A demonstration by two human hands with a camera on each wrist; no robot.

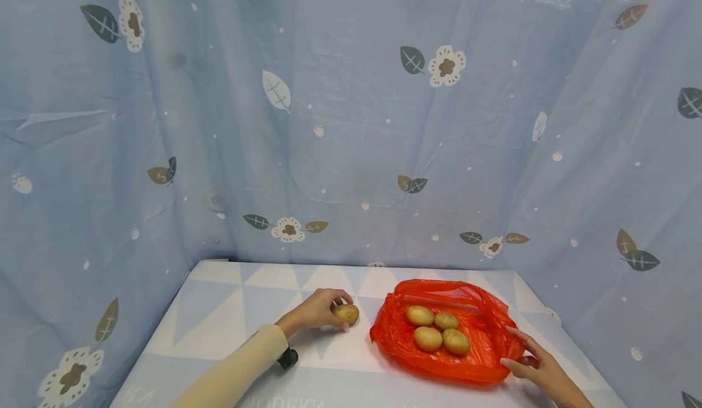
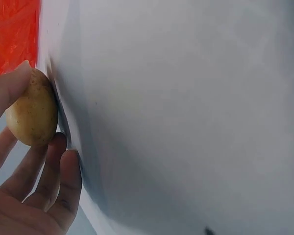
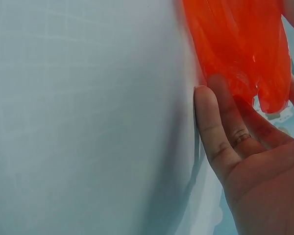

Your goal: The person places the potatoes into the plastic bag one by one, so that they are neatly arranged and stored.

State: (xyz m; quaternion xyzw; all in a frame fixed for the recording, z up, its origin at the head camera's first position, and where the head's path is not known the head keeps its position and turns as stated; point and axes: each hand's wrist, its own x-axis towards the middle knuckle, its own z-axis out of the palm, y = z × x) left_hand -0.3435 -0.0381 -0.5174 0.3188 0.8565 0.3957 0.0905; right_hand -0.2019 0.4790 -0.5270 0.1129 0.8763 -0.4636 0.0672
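Observation:
My left hand (image 1: 317, 309) pinches a yellow-brown potato (image 1: 350, 314) between thumb and fingers, left of a red plastic bag (image 1: 485, 342). In the left wrist view this potato (image 2: 35, 110) is close to the tabletop, the thumb on one side and fingertips on the other. The bag lies spread with its mouth open, and several potatoes (image 1: 428, 338) sit inside it. At the bag's right side, my right hand (image 1: 540, 368) touches the plastic with spread fingers. The right wrist view shows fingers (image 3: 213, 122) against the bag's lower edge (image 3: 235, 54); the thumb is partly cut off.
The white and pale blue patterned table (image 1: 214, 310) carries everything. A blue curtain (image 1: 351, 152) with leaves and flowers surrounds its back and sides. A small black object (image 1: 287, 358) shows beneath my left wrist.

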